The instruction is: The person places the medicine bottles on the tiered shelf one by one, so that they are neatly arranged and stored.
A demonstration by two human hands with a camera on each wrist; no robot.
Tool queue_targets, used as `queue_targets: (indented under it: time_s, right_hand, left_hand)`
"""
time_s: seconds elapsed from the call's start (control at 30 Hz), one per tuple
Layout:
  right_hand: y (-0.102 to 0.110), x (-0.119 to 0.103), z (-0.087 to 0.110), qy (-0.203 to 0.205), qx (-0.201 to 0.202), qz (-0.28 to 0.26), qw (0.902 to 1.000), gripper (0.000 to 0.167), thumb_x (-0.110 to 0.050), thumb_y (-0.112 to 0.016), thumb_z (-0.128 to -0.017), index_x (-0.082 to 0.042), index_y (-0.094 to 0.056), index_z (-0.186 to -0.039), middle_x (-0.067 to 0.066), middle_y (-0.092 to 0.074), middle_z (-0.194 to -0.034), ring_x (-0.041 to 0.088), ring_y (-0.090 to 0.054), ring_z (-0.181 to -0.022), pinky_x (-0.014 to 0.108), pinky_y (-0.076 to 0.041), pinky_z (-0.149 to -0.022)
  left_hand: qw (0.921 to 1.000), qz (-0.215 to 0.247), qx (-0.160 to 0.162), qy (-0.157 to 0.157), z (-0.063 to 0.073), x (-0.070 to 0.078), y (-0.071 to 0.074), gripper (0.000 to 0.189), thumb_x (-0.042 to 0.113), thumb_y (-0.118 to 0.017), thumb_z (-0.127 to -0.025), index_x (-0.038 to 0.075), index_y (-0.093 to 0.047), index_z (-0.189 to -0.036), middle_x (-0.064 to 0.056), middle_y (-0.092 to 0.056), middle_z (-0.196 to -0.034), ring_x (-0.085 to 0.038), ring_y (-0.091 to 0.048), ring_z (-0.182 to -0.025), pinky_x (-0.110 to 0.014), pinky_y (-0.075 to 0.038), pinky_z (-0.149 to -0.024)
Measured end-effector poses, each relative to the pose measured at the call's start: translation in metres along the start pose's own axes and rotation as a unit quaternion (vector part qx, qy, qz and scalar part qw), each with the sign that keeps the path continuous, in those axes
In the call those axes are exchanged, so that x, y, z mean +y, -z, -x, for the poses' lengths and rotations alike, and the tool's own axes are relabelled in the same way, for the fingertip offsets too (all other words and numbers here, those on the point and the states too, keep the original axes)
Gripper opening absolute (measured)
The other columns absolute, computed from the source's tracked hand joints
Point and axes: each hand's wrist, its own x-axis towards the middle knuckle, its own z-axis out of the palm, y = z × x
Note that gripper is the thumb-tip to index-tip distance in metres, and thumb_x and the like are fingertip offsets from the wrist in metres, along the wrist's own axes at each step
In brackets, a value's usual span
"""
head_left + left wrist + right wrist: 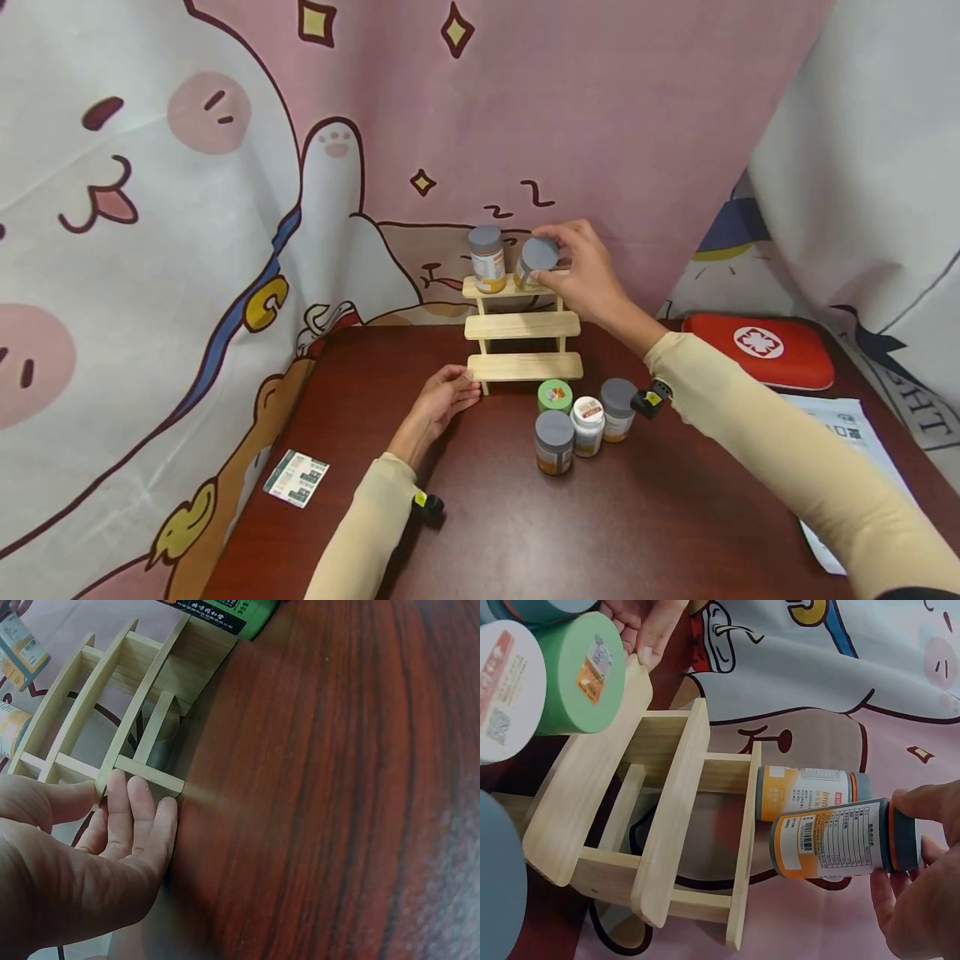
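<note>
Wooden rack (522,325), left hand (441,400) pinching it, likely for steadiness; right hand (588,271) grips a jar (829,840) by the lid (906,838), perhaps keeping its underside free!

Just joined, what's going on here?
A person's right hand holds a gray-lidded cylindrical jar with a white-and-orange label by its lid, tilted, at the top step of a three-tier pale wooden rack. The left hand grips the rack's left end at the lowest step. A matching jar stands on the top step. On the red-brown table in front: a green-lidded container, a small white bottle and two more gray-lidded jars.
</note>
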Motion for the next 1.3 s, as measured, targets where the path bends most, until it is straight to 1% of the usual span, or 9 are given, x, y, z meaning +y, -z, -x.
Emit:
queue_targets:
  time_s: [0.2, 0.37, 0.57, 0.67, 0.8, 0.9, 1.0, 1.2, 1.3]
  right_hand:
    - [-0.009, 0.004, -0.004, -0.011, 0.008, 0.004, 0.9999, 0.058, 0.001, -0.086, -0.083, -0.007, -0.066, -0.137, 0.019, -0.051, -0.132, 0.034, -0.061, -0.113, 0.048, -0.059, -0.1]
    - [-0.014, 0.007, -0.006, -0.016, 0.005, 0.006, 0.9998, 0.057, 0.001, -0.086, -0.083, -0.005, -0.066, -0.136, 0.02, -0.051, -0.132, 0.034, -0.061, -0.114, 0.048, -0.059, -0.1]
    - [-0.018, 0.009, -0.013, -0.014, 0.007, 0.028, 0.9995, 0.056, -0.002, -0.084, -0.086, -0.006, -0.064, -0.139, 0.02, -0.051, -0.134, 0.034, -0.061, -0.113, 0.045, -0.06, -0.1]
    - [-0.02, 0.009, -0.017, -0.012, 0.012, 0.041, 0.999, 0.056, -0.007, -0.084, -0.089, -0.007, -0.062, -0.14, 0.019, -0.053, -0.135, 0.034, -0.06, -0.113, 0.044, -0.056, -0.099]
    - [-0.024, 0.009, -0.021, -0.003, 0.026, 0.052, 0.9983, 0.053, -0.012, -0.085, -0.089, -0.007, -0.063, -0.137, 0.018, -0.056, -0.134, 0.033, -0.057, -0.112, 0.042, -0.049, -0.095]
    - [-0.028, 0.01, -0.022, 0.005, 0.036, 0.052, 0.998, 0.049, -0.012, -0.085, -0.089, -0.006, -0.064, -0.133, 0.018, -0.057, -0.133, 0.032, -0.056, -0.114, 0.044, -0.047, -0.098]
    - [-0.033, 0.011, -0.025, 0.006, 0.047, 0.052, 0.9975, 0.045, -0.013, -0.085, -0.089, -0.006, -0.065, -0.129, 0.017, -0.057, -0.131, 0.032, -0.057, -0.114, 0.044, -0.046, -0.099]
    - [-0.039, 0.013, -0.028, -0.015, 0.075, 0.042, 0.9962, 0.041, -0.014, -0.085, -0.089, -0.006, -0.068, -0.126, 0.017, -0.059, -0.125, 0.03, -0.06, -0.103, 0.034, -0.046, -0.089]
    - [-0.04, 0.015, -0.029, -0.024, 0.084, 0.042, 0.9953, 0.04, -0.015, -0.085, -0.09, -0.006, -0.068, -0.125, 0.017, -0.059, -0.125, 0.03, -0.061, -0.1, 0.032, -0.046, -0.087]
  left_hand:
    - [1.0, -0.002, -0.001, 0.003, 0.0, 0.0, 0.001, 0.016, 0.01, -0.06, -0.108, 0.005, -0.059, -0.123, -0.01, -0.074, -0.101, -0.015, -0.073, -0.087, -0.04, -0.064, -0.098]
    - [1.0, -0.007, -0.003, 0.004, -0.001, -0.001, 0.001, 0.017, 0.01, -0.059, -0.108, 0.005, -0.059, -0.125, -0.01, -0.074, -0.102, -0.015, -0.074, -0.088, -0.039, -0.064, -0.097]
    - [0.9998, -0.017, -0.001, 0.001, -0.003, -0.001, 0.001, 0.018, 0.011, -0.059, -0.108, 0.005, -0.058, -0.125, -0.007, -0.074, -0.098, -0.015, -0.074, -0.088, -0.036, -0.065, -0.094]
    - [0.9999, -0.017, 0.0, 0.001, -0.004, -0.001, 0.001, 0.019, 0.011, -0.059, -0.108, 0.004, -0.058, -0.126, -0.005, -0.073, -0.096, -0.014, -0.073, -0.087, -0.036, -0.065, -0.094]
    - [0.9999, -0.015, 0.0, 0.001, -0.004, 0.0, 0.001, 0.02, 0.011, -0.06, -0.108, 0.003, -0.058, -0.127, -0.005, -0.073, -0.097, -0.014, -0.073, -0.087, -0.038, -0.065, -0.096]
    - [0.9999, -0.016, -0.001, -0.001, -0.004, 0.0, 0.001, 0.021, 0.011, -0.059, -0.108, 0.003, -0.058, -0.127, -0.005, -0.073, -0.097, -0.014, -0.073, -0.088, -0.039, -0.064, -0.097]
    - [0.9999, -0.013, 0.0, -0.002, -0.003, 0.0, 0.002, 0.019, 0.011, -0.059, -0.108, 0.003, -0.058, -0.126, -0.006, -0.073, -0.097, -0.015, -0.073, -0.088, -0.039, -0.064, -0.097]
    - [1.0, -0.007, 0.0, -0.001, -0.002, 0.0, 0.002, 0.017, 0.01, -0.06, -0.108, 0.004, -0.059, -0.123, -0.007, -0.073, -0.097, -0.015, -0.073, -0.087, -0.04, -0.064, -0.098]
    - [1.0, -0.009, -0.003, -0.003, -0.002, 0.0, 0.002, 0.017, 0.011, -0.06, -0.108, 0.004, -0.059, -0.124, -0.005, -0.072, -0.096, -0.015, -0.073, -0.087, -0.041, -0.064, -0.1]
